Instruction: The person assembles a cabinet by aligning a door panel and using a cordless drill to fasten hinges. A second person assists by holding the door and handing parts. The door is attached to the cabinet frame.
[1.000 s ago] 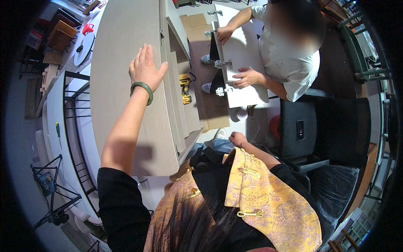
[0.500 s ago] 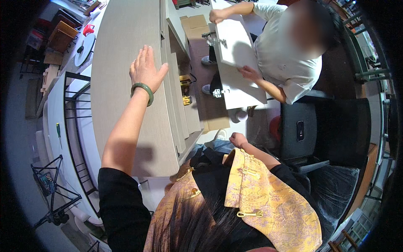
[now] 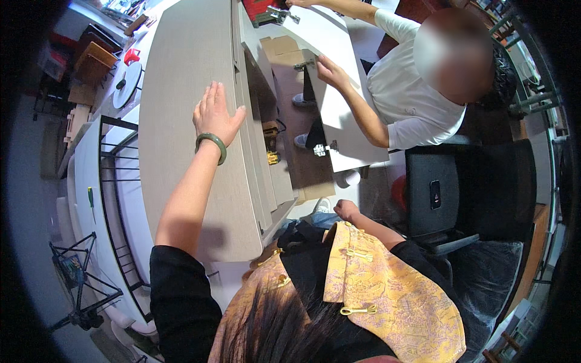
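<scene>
My left hand, with a green bangle on its wrist, lies flat on the pale wood-grain top of a long cabinet, fingers stretched out and thumb apart. My right hand hangs near my lap with its fingers curled in; whether anything is inside cannot be made out. Across from me a person in a white shirt handles a white panel fitted with metal hinges. Inside the cabinet's open side, a yellow-and-black power tool is partly visible.
A black chair with a phone on it stands at the right. On the left are a black metal frame, a screwdriver with a green handle and a black tripod-like stand. Flattened cardboard covers part of the floor.
The other person's near hand has moved up along the white panel, and the far hand has shifted toward its far end. My left hand stays flat on the cabinet; the view has shifted slightly.
</scene>
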Available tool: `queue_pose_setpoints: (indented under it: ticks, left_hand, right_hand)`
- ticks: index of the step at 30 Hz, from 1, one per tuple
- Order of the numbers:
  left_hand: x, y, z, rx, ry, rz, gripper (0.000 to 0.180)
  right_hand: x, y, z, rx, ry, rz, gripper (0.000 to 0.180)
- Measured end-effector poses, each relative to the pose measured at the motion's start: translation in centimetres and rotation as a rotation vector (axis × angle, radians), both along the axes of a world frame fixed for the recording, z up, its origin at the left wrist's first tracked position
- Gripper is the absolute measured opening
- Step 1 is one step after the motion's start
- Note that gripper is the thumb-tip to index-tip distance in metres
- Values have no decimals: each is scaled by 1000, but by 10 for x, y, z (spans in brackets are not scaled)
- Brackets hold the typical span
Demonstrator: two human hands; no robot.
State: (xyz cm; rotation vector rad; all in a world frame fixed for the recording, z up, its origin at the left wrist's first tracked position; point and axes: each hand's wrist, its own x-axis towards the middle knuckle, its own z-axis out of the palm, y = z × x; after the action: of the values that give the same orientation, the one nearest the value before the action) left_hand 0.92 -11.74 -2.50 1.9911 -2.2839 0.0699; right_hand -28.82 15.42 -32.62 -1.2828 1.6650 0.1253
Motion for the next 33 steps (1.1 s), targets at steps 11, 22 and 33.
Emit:
queue_pose_setpoints:
  ticks: [11, 22, 33]
  left_hand:
    - [-2, 1, 2, 41, -51, 27, 80]
    - [-1, 1, 3, 39, -18, 20, 81]
    - [2, 1, 0, -2, -23, -8, 80]
  right_hand:
    - [0, 2, -3, -24, -24, 6, 36]
    - [1, 5, -8, -58, -24, 10, 35]
    - [2, 2, -6, -7, -36, 2, 36]
